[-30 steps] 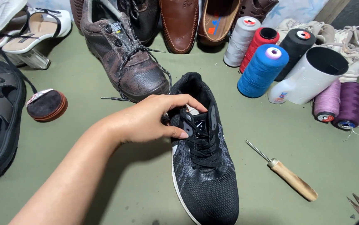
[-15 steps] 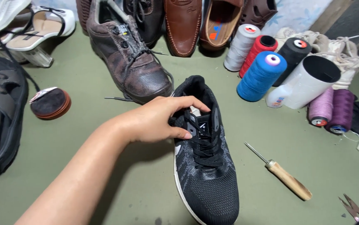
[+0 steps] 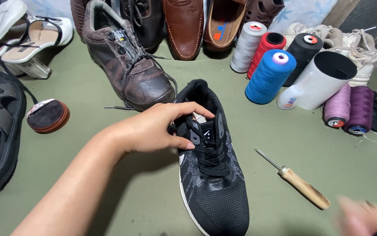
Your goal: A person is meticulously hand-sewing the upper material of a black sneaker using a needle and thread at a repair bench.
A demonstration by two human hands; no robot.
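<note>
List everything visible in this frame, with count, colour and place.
sneaker: 1, black knit, centre
boot: 1, worn brown, behind sneaker
loafer: 1, brown, top
awl: 1, wooden handle, right of sneaker
thread cones: several; white, red, black, blue, two purple, upper right
white tube: 1, beside cones
glue bottle: 1, white, by tube
round tin: 1, brown, left
heeled sandal: 1, white, upper left
left hand: gripping sneaker collar
right hand: blurred, lower right corner

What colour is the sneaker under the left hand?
Black, with a grey pattern on its side. The sneaker shows best in the head view, under the left hand.
</note>
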